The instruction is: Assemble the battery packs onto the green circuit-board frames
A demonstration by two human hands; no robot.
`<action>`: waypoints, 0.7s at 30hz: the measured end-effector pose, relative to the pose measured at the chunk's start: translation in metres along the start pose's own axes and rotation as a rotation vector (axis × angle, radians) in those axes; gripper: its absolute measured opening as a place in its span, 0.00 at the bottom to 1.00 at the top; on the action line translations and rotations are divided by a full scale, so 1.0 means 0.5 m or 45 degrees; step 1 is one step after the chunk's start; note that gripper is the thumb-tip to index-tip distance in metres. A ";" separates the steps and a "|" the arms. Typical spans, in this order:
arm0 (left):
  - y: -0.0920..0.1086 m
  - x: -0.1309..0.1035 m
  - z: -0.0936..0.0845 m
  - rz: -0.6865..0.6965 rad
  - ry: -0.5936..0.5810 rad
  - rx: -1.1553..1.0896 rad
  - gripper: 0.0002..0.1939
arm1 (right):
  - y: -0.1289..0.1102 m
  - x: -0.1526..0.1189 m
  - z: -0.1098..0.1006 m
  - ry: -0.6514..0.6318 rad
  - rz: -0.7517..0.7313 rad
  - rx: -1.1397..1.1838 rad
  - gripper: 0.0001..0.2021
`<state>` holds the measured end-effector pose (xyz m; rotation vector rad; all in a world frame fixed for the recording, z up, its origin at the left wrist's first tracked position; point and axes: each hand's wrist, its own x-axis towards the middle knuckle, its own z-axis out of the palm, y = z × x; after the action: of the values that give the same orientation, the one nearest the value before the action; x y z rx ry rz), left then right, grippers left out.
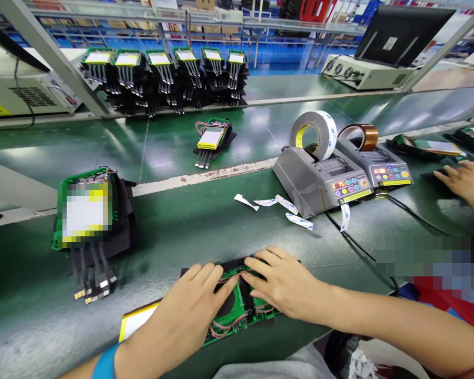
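A green plastic housing with thin red wires and black pads inside lies on the bench in front of me. My left hand grips its far left edge, the thumb stretched over the inside. Fingers of my right hand are bent over the far right part, pressing near the left thumb tip. Both palms cover much of the housing. Under my left forearm a white pouch battery with yellow edges shows in part. To the left sits a finished-looking green unit, with grey ribbon cables hanging from it.
Two grey tape dispensers stand at right, one with a grey tape roll, one with an amber roll. Cut tape strips lie beside them. Farther back are another unit and stacked units. A co-worker's hand is at right.
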<state>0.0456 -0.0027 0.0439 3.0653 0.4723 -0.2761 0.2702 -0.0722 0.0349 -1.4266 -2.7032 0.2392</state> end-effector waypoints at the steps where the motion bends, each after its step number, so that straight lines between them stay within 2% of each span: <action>1: 0.002 -0.002 0.004 -0.006 0.012 0.025 0.31 | 0.002 0.000 0.003 0.020 0.009 0.027 0.15; 5: 0.012 -0.012 0.013 -0.013 0.051 0.089 0.33 | 0.012 -0.008 0.020 0.140 0.068 0.166 0.14; 11: 0.022 -0.011 0.007 -0.041 0.049 0.103 0.31 | 0.014 -0.014 0.020 0.310 0.017 0.180 0.14; 14: 0.026 -0.010 0.003 -0.038 0.069 0.131 0.30 | 0.010 -0.008 0.011 0.202 0.003 0.166 0.15; 18: 0.037 -0.022 0.005 -0.058 0.023 0.133 0.29 | 0.006 -0.002 0.006 0.072 0.011 0.109 0.17; 21: 0.045 -0.054 0.016 -0.053 0.118 0.111 0.31 | 0.006 -0.002 0.007 0.048 0.000 0.063 0.18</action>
<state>0.0256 -0.0326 0.0406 3.1671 0.5425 -0.1607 0.2726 -0.0717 0.0311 -1.4032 -2.6483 0.2749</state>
